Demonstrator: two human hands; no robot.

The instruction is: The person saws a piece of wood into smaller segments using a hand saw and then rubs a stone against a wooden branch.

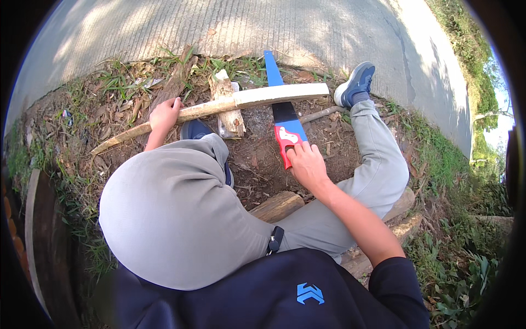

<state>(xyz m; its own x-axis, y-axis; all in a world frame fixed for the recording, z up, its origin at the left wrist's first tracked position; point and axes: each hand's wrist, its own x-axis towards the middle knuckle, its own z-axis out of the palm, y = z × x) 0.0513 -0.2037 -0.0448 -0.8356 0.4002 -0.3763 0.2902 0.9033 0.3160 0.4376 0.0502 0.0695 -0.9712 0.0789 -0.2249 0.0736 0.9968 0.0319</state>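
A long, slightly curved piece of wood (257,97) stretches from left to right in front of me, with a pale, thick, smooth-cut right part and a thinner, tapering left part. My left hand (166,113) is closed round the thinner part. My right hand (308,163) grips the red handle of a hand saw (273,70) with a blue blade. From above, the blade passes under the pale part of the wood, its tip pointing away from me; a dark shadow lies across the blade. Whether blade and wood touch, I cannot tell.
A short split log (233,122) lies under the long wood, between my shoes. A thin stick (322,113) is on the soil near my right shoe (356,85). Logs (278,206) lie beneath my legs. Beyond the grassy edge runs a ridged concrete road (230,27).
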